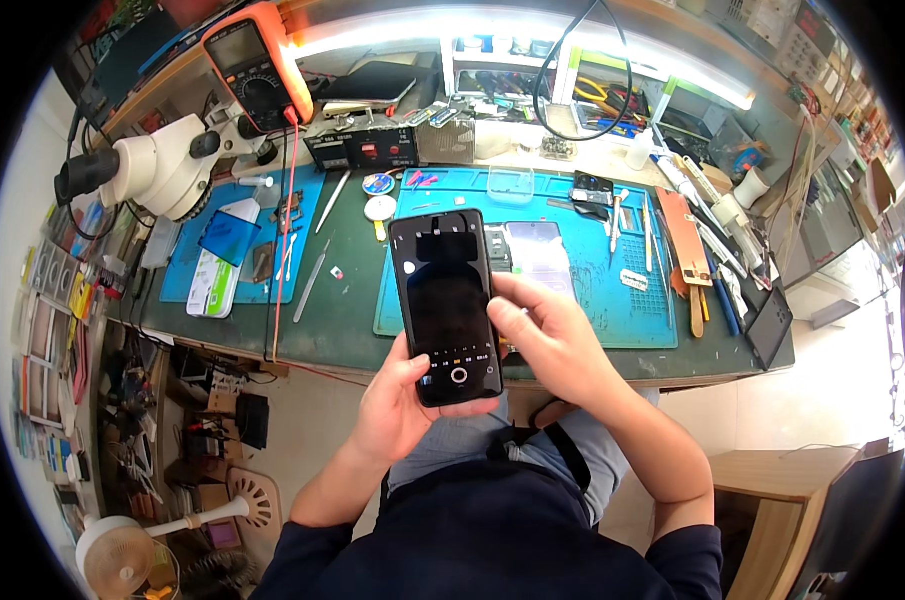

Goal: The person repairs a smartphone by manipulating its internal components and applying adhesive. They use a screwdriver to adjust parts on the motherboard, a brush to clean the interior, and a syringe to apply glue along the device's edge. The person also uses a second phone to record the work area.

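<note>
You are holding a black phone (449, 310) above the near edge of the table (357, 325), its screen facing you and showing a camera-style display with a round white button near the bottom. Your left hand (387, 405) is gripping the lower end: the thumb is pressing at the left edge, and the fingers (472, 407) are curling underneath, closed around the phone. Your right hand (552, 340) is meeting the phone's right edge with fingers partly bent; whether they are gripping it, I cannot tell, since the phone is hiding what is behind. Beyond, a large blue mat (602, 325) is covering part of the table, and a pale lilac device (539, 250) is lying on it. A slender silver tool (310, 288) is lying to the left of that mat. At the back left, an orange multimeter (257, 75) is standing near a white microscope (157, 165).
</note>
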Tool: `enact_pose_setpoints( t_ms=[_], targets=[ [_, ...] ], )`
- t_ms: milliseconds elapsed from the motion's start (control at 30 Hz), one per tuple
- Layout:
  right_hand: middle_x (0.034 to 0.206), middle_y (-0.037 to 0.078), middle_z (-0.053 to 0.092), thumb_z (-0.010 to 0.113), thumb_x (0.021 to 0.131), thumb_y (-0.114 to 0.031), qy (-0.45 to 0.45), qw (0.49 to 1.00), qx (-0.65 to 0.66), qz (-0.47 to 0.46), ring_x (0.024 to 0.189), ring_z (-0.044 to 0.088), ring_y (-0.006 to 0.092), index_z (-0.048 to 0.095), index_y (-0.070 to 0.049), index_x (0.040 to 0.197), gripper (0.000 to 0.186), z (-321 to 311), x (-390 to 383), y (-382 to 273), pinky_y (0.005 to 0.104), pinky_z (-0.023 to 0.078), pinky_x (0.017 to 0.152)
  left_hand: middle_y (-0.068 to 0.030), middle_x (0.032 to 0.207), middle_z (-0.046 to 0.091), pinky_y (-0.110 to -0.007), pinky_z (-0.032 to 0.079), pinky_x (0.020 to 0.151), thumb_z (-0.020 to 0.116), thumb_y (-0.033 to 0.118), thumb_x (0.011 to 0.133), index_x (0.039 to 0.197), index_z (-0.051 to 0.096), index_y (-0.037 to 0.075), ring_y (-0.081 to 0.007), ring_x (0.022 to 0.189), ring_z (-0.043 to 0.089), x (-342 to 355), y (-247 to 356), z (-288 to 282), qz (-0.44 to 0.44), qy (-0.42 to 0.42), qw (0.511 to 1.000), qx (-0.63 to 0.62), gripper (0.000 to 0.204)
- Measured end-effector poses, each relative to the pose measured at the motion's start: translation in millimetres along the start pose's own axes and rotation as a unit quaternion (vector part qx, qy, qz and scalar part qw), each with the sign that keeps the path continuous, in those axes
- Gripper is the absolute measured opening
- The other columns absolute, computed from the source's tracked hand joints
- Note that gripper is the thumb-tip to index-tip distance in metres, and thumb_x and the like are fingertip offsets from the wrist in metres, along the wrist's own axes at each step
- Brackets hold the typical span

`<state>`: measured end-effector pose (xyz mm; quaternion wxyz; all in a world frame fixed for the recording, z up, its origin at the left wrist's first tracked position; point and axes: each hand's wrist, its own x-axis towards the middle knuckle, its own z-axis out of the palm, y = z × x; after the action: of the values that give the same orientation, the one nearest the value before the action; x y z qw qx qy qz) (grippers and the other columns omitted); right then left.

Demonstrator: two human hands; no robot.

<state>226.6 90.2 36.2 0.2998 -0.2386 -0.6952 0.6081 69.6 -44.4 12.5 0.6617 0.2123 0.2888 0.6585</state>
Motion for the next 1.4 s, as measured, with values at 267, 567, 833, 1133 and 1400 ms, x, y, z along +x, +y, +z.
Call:
enact_pose_setpoints(
  t_ms=[267,567,833,1133,1400],
  targets=[
    [0.127,0.014,0.062,0.056,0.094,-0.004,-0.095,0.995,-0.009,0.024,0.113,0.061,0.0186,0.043,0.003,0.150,0.059,-0.5,-8.4,-4.2,0.0354,0.051,0.097,-0.0162,0.146,0.051,-0.059,0.059,0.098,0.049,-0.010,0.087,0.157,0.022,0.010,-0.0318,0.129,0.059,-0.8,-0.8,-4.1,0.035,0.010,0.995,0.092,0.077],
    [0.125,0.014,0.063,0.057,0.086,0.000,-0.097,0.993,-0.064,-0.016,0.115,0.062,0.0221,0.042,0.004,0.151,0.067,0.4,-4.7,-1.4,0.0392,0.052,0.098,-0.0147,0.143,0.052,-0.051,0.063,0.094,0.050,-0.010,0.095,0.156,0.022,0.010,-0.0292,0.127,0.061,-1.2,-2.8,-3.2,0.057,0.050,0.985,0.157,0.070],
    [0.122,0.013,0.065,0.070,0.087,-0.006,-0.063,0.995,-0.073,-0.029,0.113,0.063,0.0214,0.044,0.003,0.149,0.068,8.4,-4.9,0.8,0.0373,0.052,0.094,-0.0155,0.145,0.051,-0.052,0.062,0.096,0.048,-0.008,0.095,0.158,0.019,0.009,-0.0312,0.131,0.059,0.0,-2.2,-3.6,0.065,0.032,0.988,0.135,0.071],
    [0.122,0.019,0.064,0.072,0.090,-0.010,-0.050,0.992,-0.118,-0.020,0.113,0.065,0.0268,0.045,0.003,0.146,0.064,13.5,-2.7,-4.4,0.0387,0.055,0.091,-0.0153,0.147,0.049,-0.055,0.060,0.099,0.047,-0.009,0.095,0.158,0.020,0.010,-0.0304,0.132,0.057,-1.3,-2.4,-3.1,0.063,0.034,0.989,0.133,0.071],
    [0.119,0.017,0.066,0.057,0.100,-0.013,-0.040,0.998,-0.053,0.000,0.110,0.065,0.0251,0.054,0.004,0.140,0.043,2.6,-5.6,-2.7,0.0358,0.053,0.091,-0.0143,0.145,0.050,-0.054,0.060,0.098,0.051,-0.008,0.095,0.157,0.022,0.011,-0.0291,0.130,0.058,-5.9,-0.3,-1.3,0.039,0.031,0.991,0.122,0.071]
  ],
)
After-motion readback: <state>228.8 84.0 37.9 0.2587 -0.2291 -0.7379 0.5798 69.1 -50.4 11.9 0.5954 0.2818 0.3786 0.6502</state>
